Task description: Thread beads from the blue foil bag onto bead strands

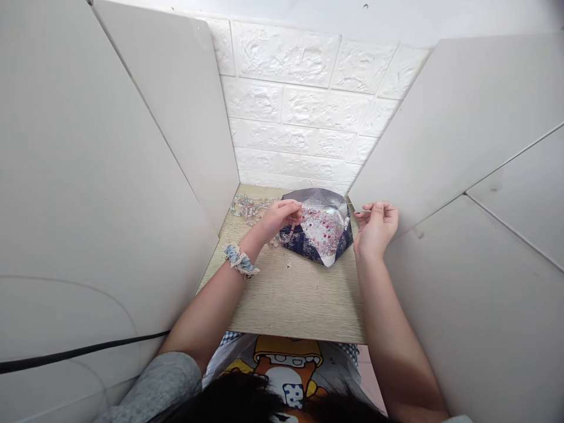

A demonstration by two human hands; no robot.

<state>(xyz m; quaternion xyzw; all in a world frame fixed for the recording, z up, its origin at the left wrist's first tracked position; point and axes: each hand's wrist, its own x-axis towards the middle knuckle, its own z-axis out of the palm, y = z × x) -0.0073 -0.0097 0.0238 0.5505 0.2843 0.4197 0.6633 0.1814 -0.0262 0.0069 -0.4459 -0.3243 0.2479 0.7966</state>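
Observation:
My left hand (278, 217) is closed in a pinch, with a short strand of beads (289, 235) hanging just below its fingers. A faint thin thread seems to run from there across to my right hand (378, 225), whose thumb and fingertips are pressed together. Between my hands sits an opened dark blue patterned bag (304, 244) with a silvery inside. Many small pink, red and white beads (324, 230) lie in it. Left of the bag, strings of pale coloured beads (251, 205) are heaped on the table, partly behind my left hand.
The small wood-grain table (304, 305) is boxed in by pale panels (176, 117) on the left and right and a white brick-patterned wall (308, 106) behind. A tiny charm or bead (288, 266) lies in front of the bag. A black cable (83, 351) runs at lower left.

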